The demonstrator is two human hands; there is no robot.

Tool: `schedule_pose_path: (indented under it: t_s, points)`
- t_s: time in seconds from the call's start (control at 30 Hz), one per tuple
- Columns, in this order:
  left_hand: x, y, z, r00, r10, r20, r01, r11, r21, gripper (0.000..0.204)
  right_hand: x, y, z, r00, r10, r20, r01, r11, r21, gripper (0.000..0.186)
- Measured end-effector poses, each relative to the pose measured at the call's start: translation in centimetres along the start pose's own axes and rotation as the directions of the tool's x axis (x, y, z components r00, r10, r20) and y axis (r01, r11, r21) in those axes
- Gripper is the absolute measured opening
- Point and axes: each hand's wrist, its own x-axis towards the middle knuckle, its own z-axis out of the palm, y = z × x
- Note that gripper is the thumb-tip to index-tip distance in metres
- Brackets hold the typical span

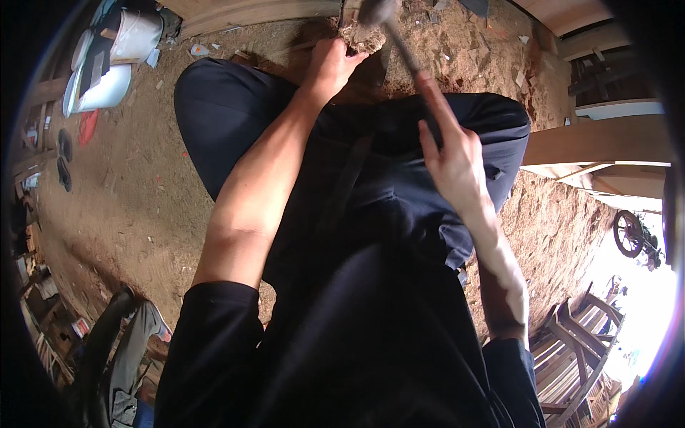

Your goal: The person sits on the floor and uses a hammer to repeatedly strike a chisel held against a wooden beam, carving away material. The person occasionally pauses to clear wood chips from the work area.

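The dirt floor (pixel 143 192) fills the view from 9 o'clock round to 3 o'clock, strewn with sawdust and wood chips. Dark trousers (pixel 371 178) cover the middle, knees bent up toward 12 o'clock. Pale planks (pixel 599 139) lie at 3 o'clock, wooden chairs (pixel 578 342) at 4 o'clock, and white buckets (pixel 121 57) at 10 o'clock. A wheel (pixel 629 233) shows in the bright area past 3 o'clock. The left hand (pixel 332 64), at 12 o'clock, has its fingers curled tight on a rough wood block (pixel 364 37), which sits on the floor just beyond the knees. The right hand (pixel 453 160), toward 1 o'clock, has its fingers closed round the handle of a hammer (pixel 399 43); the blurred head hangs just above the block at the top edge, near the left hand.
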Motion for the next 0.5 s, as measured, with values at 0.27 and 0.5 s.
schedule_pose_path:
  t_s: [0.27, 0.5]
  points:
    - [-0.8, 0.5, -0.1, 0.977, 0.141, -0.161, -0.174, 0.962, -0.209, 0.035, 0.8, -3.9, -1.9, 0.980, -0.112, -0.164, 0.129, 0.986, 0.101, 0.064]
    - [0.1, -4.3, 1.3, 0.978, 0.117, -0.171, -0.142, 0.980, -0.139, 0.048, 0.9, -1.1, 0.3, 0.998, -0.027, 0.048, 0.026, 0.999, 0.021, 0.072]
